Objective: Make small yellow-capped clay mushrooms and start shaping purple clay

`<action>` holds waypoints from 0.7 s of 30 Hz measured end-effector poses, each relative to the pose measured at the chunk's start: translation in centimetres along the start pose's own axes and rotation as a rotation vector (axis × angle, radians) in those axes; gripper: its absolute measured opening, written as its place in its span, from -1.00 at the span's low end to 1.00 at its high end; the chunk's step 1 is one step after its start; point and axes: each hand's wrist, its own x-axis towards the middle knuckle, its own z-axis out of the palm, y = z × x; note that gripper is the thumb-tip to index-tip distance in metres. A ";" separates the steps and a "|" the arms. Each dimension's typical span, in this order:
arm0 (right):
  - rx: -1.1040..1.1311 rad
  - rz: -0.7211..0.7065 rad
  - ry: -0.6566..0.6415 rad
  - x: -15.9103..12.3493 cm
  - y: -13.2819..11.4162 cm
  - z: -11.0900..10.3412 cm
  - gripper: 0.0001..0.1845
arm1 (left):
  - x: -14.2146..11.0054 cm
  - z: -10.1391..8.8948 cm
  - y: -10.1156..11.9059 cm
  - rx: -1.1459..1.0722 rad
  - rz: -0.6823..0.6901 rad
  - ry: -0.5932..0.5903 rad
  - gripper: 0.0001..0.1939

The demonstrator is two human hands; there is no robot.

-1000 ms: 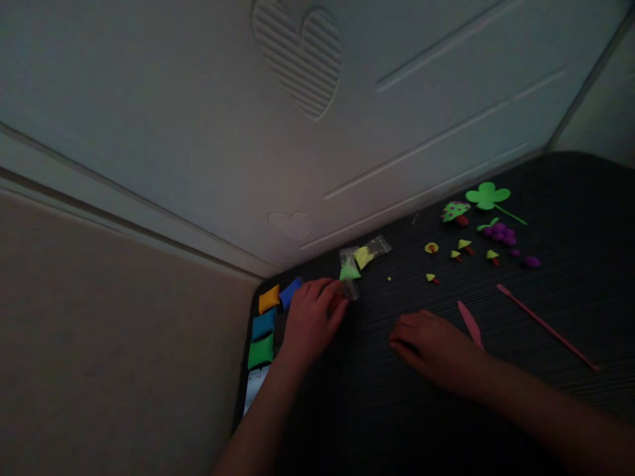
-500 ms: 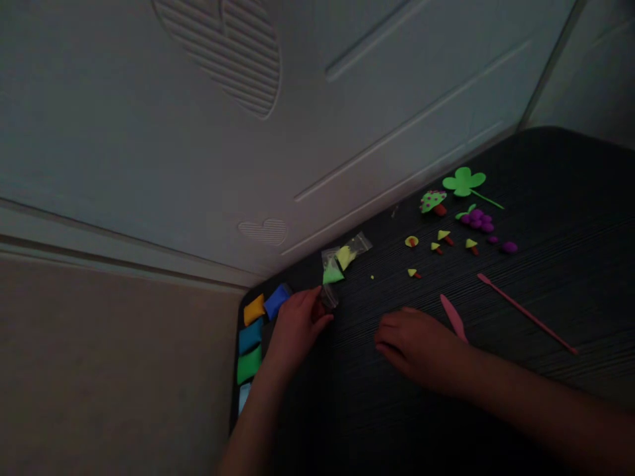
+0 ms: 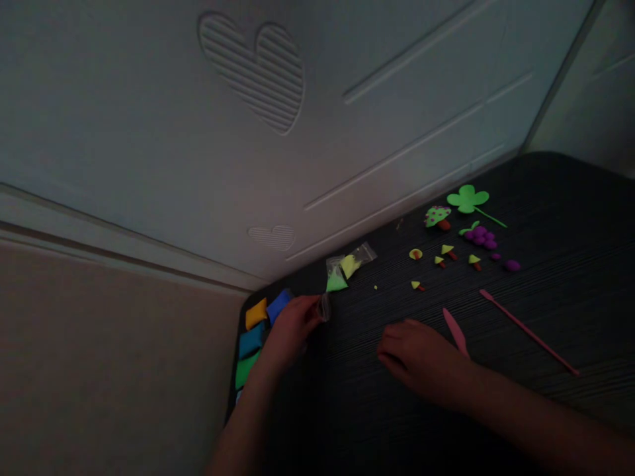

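Note:
The scene is dim. My left hand point(image 3: 292, 325) is closed on the end of a clear plastic bag point(image 3: 325, 305) near the table's back left corner. Next to it lie a light green clay packet point(image 3: 336, 282) and a yellow one point(image 3: 350, 264) in clear bags. My right hand point(image 3: 421, 357) rests palm down on the dark table point(image 3: 546, 410) with curled fingers; whether anything lies under them is hidden. A pink plastic knife point(image 3: 455, 330) lies right beside it.
Orange point(image 3: 256, 313), blue point(image 3: 278, 305), teal point(image 3: 251, 340) and green point(image 3: 247, 368) clay packets line the left edge. Small clay figures sit at the back right: a green clover point(image 3: 467, 199), purple grapes point(image 3: 481, 235), several little mushrooms. A long pink stick point(image 3: 528, 332) lies right. A panelled wall stands behind.
My left hand has drawn back to the left, toward the coloured packets, with the clear bag's end in its fingers. The right hand has stayed where it was; the camera has swung about.

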 end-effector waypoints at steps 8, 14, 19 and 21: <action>0.037 0.009 -0.010 -0.1 0.0 -0.1 -0.78 | -0.3 -0.8 -0.8 0.072 -0.017 0.121 -0.42; 0.031 0.007 -0.021 -0.2 -0.1 -0.4 -0.79 | -4.6 -3.2 -1.0 0.155 -0.085 0.095 -0.55; 0.032 0.003 -0.036 -0.1 0.0 -0.4 -0.79 | -8.4 -2.6 0.1 0.140 -0.138 -0.088 -0.71; 0.034 0.006 -0.041 -0.1 0.0 -0.5 -0.79 | -9.0 -2.0 0.4 0.205 -0.123 -0.093 -0.73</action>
